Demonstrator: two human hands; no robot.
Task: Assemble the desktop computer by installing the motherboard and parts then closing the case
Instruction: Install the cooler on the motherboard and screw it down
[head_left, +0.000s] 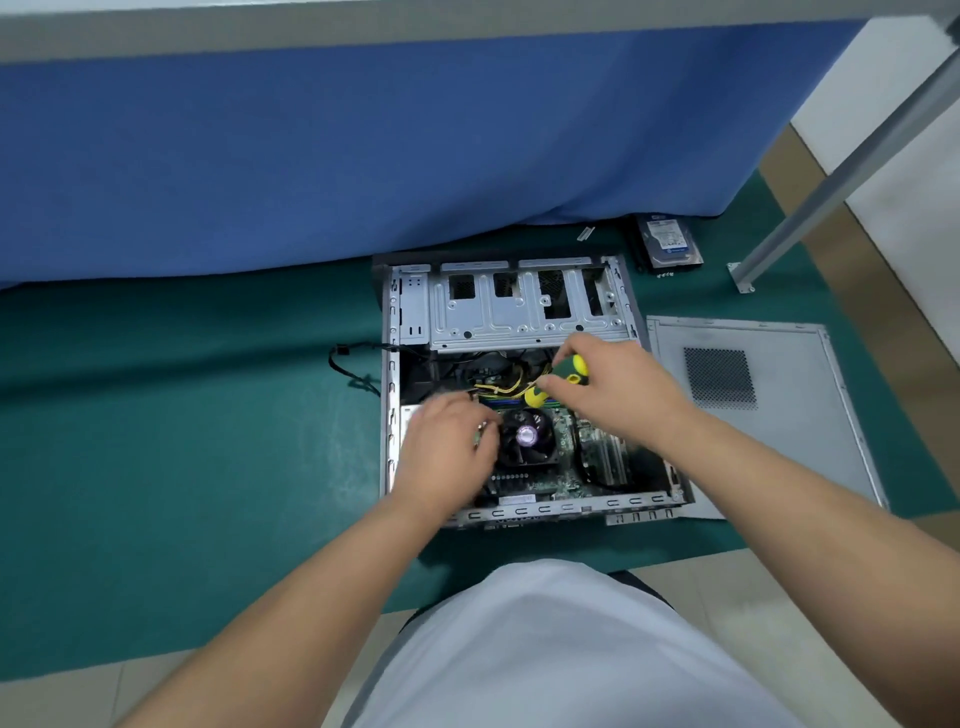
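Risk entry: your right hand (610, 387) grips the screwdriver (558, 376), left hand (447, 447) curled beside the fan (527, 436), grasp unclear; a slip gouges the motherboard (563, 431).

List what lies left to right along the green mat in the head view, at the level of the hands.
Black cable loop → left hand → CPU cooler fan → green-and-yellow screwdriver in the right hand → removed side panel.

left hand (447, 447) blurring and covering the motherboard's (558, 457) left edge, its fingertips hiding whatever they are touching, right hand (613, 387) concealing the screwdriver's (558, 376) shaft and tip, hard drive (667, 241) label printing too small to read
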